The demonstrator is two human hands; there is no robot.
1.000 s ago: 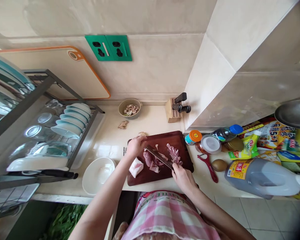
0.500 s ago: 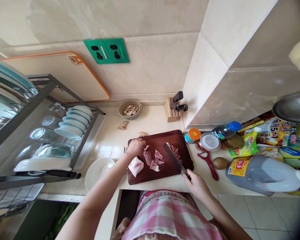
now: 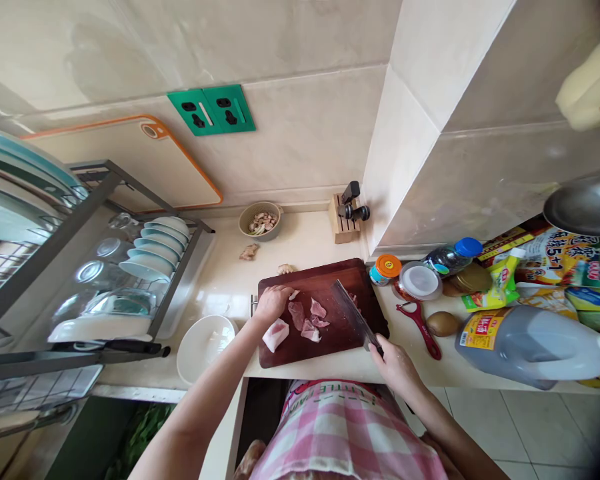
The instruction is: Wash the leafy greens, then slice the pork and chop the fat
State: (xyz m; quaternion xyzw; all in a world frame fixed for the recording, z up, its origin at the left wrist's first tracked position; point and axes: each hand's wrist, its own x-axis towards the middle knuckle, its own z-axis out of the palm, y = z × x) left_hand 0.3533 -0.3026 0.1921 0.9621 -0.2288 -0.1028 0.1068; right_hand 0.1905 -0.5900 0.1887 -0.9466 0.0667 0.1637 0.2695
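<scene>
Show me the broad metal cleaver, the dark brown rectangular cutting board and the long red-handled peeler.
Broad metal cleaver [image 3: 353, 312]: head view, middle of the blade.
Dark brown rectangular cutting board [image 3: 317, 283]: head view, bare surface near the far edge.
Long red-handled peeler [image 3: 424, 331]: head view, middle of the handle.

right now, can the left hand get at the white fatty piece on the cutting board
Likely yes: the white fatty piece lies close beside the left hand, and the knife is off to the right.
</scene>
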